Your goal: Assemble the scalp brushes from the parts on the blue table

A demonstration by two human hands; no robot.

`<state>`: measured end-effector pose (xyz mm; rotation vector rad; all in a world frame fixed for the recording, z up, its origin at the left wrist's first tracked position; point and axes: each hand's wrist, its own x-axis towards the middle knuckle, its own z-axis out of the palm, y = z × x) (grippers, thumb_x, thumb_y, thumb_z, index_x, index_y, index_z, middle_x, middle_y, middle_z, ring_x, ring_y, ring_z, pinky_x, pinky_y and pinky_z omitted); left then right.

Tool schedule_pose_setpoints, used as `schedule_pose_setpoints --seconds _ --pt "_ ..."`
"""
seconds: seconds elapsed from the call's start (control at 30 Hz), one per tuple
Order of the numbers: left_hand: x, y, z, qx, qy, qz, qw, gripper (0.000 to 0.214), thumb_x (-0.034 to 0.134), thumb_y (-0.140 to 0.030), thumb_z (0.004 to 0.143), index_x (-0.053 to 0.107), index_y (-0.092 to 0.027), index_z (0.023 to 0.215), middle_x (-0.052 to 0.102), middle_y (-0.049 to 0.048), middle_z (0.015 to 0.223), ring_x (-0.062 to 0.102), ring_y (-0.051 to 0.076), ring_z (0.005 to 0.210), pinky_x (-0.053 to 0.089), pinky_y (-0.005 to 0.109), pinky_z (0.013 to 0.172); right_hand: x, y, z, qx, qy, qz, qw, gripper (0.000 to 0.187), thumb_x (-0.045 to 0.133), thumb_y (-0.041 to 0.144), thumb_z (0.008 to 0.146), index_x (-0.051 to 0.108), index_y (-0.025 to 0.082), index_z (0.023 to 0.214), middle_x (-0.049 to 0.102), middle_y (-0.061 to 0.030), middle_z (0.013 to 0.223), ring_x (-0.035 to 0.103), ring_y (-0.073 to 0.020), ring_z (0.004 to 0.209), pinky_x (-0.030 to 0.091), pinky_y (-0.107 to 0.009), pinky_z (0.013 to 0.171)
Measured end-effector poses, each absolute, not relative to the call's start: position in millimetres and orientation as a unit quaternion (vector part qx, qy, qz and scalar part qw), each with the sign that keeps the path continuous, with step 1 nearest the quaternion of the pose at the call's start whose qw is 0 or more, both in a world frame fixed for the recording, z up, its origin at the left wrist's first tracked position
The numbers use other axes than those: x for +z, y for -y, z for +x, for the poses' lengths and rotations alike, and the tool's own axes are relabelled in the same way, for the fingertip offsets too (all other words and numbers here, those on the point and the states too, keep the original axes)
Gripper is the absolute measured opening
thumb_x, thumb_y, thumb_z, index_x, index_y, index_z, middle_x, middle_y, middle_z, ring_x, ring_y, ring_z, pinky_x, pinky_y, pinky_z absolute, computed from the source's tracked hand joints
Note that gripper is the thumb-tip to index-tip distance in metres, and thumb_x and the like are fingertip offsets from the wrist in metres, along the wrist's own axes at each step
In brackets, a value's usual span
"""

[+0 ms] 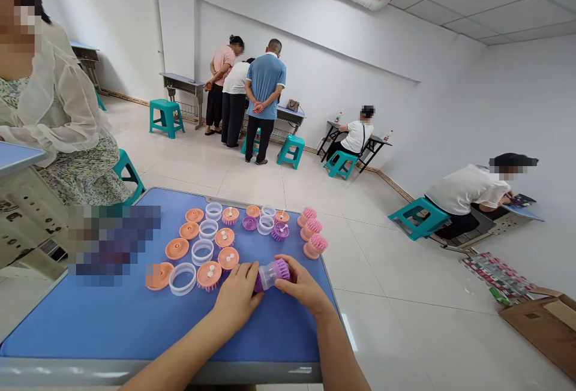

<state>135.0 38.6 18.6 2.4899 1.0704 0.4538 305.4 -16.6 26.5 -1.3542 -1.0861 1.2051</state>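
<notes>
Between my two hands, just above the blue tabletop (148, 331), is a purple bristle brush (270, 275) with a clear middle ring. My left hand (239, 290) is closed around its purple base end, mostly covered by the fingers. The bristled end sits in my right hand (299, 286), pinched by thumb and fingers. To the left lie orange bristle heads (209, 274), clear rings (182, 279) and orange caps (177, 249) in rows. Farther back are a purple cap (249, 223) and a purple bristle head (279, 231). Three pink brushes (315, 246) stand at the table's right edge.
A seated person (67, 115) is close on the left beside another desk (18, 157). Several people stand or sit farther off among teal stools (166, 116). Bottle packs (499, 277) and a cardboard box (540, 325) lie on the floor at right.
</notes>
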Motion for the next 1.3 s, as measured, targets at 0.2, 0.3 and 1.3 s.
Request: schedule_pose_setpoints --seconds 0.2,0.3,1.3 --pt "15.8 -37.2 131.9 0.332 -0.34 0.808 0.349 0.049 0.06 -0.017 0.067 0.047 -0.021 0.114 0.056 0.0082 0.108 0.055 0.024 0.101 0.045 0.041 0.088 29.8 18.3 307.5 0.54 0.391 -0.496 0.556 0.047 0.074 0.026 0.062 0.057 0.023 0.106 0.056 -0.0008 0.09 0.053 -0.0159 0.081 0.045 -0.03 0.074" --pt "14.1 -36.1 132.6 0.381 -0.308 0.753 0.44 0.042 0.06 -0.017 0.067 0.05 -0.021 0.107 0.055 0.007 0.107 0.055 0.022 0.1 0.047 0.038 0.087 28.7 18.8 306.9 0.584 0.349 -0.456 0.574 0.046 0.073 0.026 0.063 0.057 0.023 0.106 0.056 -0.0023 0.095 0.055 -0.0171 0.082 0.047 -0.033 0.073" --pt "15.7 -32.1 131.7 0.391 -0.292 0.701 0.52 0.044 0.064 -0.019 0.065 0.051 -0.017 0.107 0.059 0.0086 0.108 0.06 0.022 0.097 0.049 0.04 0.089 25.0 22.2 309.0 0.539 0.406 -0.452 0.583 0.056 0.08 0.026 0.053 0.056 0.027 0.104 0.057 -0.0008 0.091 0.052 -0.0171 0.08 0.042 -0.028 0.07"
